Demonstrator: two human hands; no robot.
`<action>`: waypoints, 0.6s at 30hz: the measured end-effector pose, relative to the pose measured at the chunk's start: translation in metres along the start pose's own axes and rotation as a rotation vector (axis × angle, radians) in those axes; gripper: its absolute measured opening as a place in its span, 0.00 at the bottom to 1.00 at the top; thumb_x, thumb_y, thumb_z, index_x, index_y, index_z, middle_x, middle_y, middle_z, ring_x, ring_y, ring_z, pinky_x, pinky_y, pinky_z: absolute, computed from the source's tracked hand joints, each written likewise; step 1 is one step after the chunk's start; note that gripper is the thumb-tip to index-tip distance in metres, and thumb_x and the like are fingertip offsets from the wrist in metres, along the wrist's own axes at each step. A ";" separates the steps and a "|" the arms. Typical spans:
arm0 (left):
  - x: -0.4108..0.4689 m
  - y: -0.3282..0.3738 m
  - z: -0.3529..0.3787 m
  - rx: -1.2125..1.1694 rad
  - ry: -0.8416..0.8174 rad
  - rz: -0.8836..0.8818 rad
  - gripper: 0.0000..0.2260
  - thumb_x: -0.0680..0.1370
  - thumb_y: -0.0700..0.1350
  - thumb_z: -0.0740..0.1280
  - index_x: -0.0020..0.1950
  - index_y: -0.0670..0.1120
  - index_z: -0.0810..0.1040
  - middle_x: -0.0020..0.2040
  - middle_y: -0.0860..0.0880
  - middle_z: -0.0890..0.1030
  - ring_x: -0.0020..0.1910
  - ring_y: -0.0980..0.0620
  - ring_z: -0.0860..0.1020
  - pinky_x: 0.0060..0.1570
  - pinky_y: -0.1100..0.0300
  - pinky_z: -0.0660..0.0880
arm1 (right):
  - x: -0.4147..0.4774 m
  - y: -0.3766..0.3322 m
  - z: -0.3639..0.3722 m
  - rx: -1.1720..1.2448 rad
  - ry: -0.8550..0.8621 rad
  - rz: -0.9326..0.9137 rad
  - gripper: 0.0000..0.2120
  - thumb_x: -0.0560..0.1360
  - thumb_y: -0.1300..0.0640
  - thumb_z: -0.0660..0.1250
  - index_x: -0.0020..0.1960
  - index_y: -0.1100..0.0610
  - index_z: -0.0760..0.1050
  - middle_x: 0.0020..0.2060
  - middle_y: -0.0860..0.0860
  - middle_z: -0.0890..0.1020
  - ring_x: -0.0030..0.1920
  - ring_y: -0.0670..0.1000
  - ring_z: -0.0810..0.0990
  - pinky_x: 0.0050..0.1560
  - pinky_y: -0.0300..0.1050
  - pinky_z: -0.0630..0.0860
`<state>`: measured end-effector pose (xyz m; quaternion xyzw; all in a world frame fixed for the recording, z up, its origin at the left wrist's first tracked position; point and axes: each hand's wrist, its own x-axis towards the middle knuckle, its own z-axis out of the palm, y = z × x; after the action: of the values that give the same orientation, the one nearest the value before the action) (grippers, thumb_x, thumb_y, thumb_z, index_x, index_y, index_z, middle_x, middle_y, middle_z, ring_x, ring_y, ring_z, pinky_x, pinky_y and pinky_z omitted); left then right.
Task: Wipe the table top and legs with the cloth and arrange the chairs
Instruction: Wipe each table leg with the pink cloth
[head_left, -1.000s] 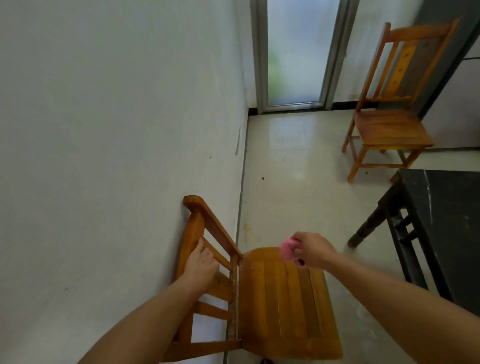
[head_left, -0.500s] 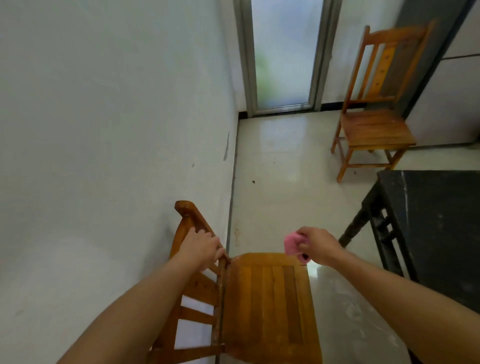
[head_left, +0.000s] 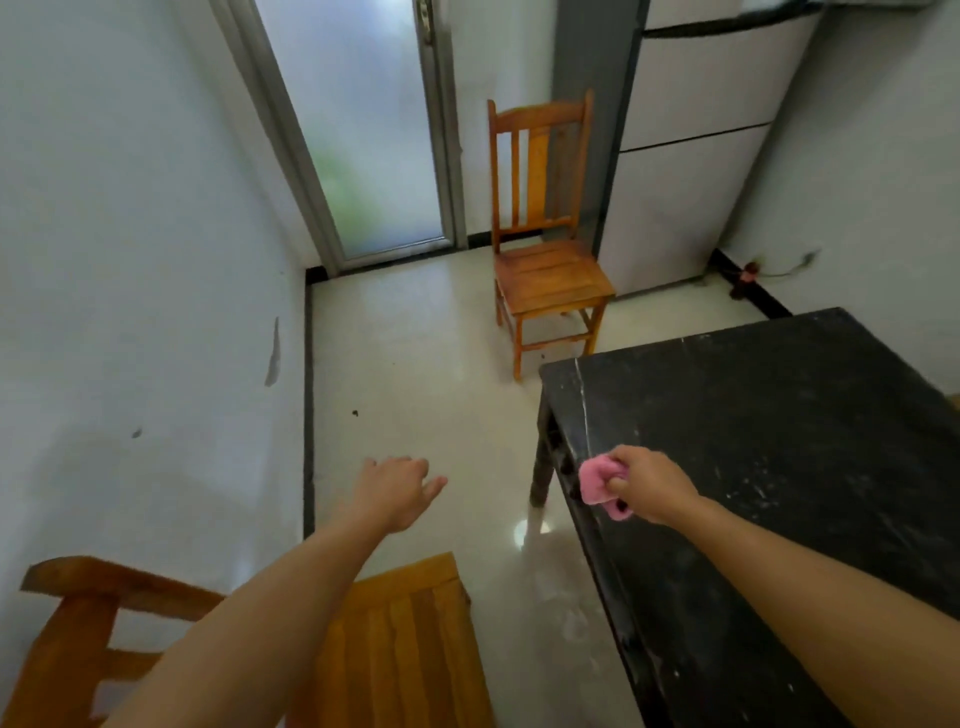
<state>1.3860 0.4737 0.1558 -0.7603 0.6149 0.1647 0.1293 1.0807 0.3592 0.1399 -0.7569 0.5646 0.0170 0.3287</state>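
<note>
So the pink cloth (head_left: 598, 486) is sitting bunched up in the right hand (head_left: 649, 491), with that grip closed tight around it and a wad of it sticking out on the thumb side and a bit poking out below the fist. The hand is hovering right over the near-left edge of the black table (head_left: 779, 467), which is looking pretty scuffed, with pale streaks and specks all over the top. Just past the cloth, down and away from the grip, one dark table leg (head_left: 540, 467) is standing on the shiny pale floor (head_left: 415, 364). Off to the other side, the left hand (head_left: 397, 493) is hanging in the air over the floor with its grip open, fingers loosely spread and holding nothing. Below and behind that hand, close to the person, a wooden chair (head_left: 410, 639) is sitting with its slatted back against the white wall (head_left: 130, 260); the left forearm is crossing over its seat. Way beyond both hands, a second wooden chair (head_left: 545, 270) is standing upright facing this way, right beside a white fridge (head_left: 685, 171) and near a frosted glass door (head_left: 363, 130).
</note>
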 end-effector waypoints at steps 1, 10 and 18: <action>0.011 0.008 -0.007 0.011 -0.001 0.017 0.24 0.82 0.61 0.48 0.63 0.47 0.73 0.59 0.46 0.78 0.58 0.45 0.75 0.61 0.47 0.68 | 0.004 0.006 -0.003 0.014 0.001 0.012 0.07 0.78 0.56 0.66 0.55 0.48 0.74 0.45 0.46 0.80 0.45 0.45 0.81 0.50 0.45 0.79; 0.139 0.042 -0.068 0.087 0.019 0.116 0.23 0.81 0.60 0.50 0.61 0.46 0.73 0.60 0.44 0.78 0.60 0.43 0.74 0.59 0.49 0.69 | 0.059 0.024 -0.048 0.083 0.065 0.032 0.09 0.78 0.57 0.65 0.55 0.46 0.73 0.45 0.46 0.80 0.43 0.44 0.80 0.45 0.41 0.78; 0.316 0.003 -0.122 0.064 0.062 0.151 0.23 0.81 0.61 0.51 0.61 0.46 0.74 0.59 0.45 0.78 0.58 0.44 0.76 0.57 0.49 0.72 | 0.238 -0.011 -0.092 0.071 0.145 0.056 0.07 0.76 0.59 0.64 0.51 0.49 0.75 0.43 0.48 0.82 0.44 0.49 0.81 0.51 0.52 0.80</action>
<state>1.4542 0.1421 0.1380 -0.7119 0.6793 0.1304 0.1216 1.1445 0.1124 0.1224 -0.7278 0.6082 -0.0488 0.3131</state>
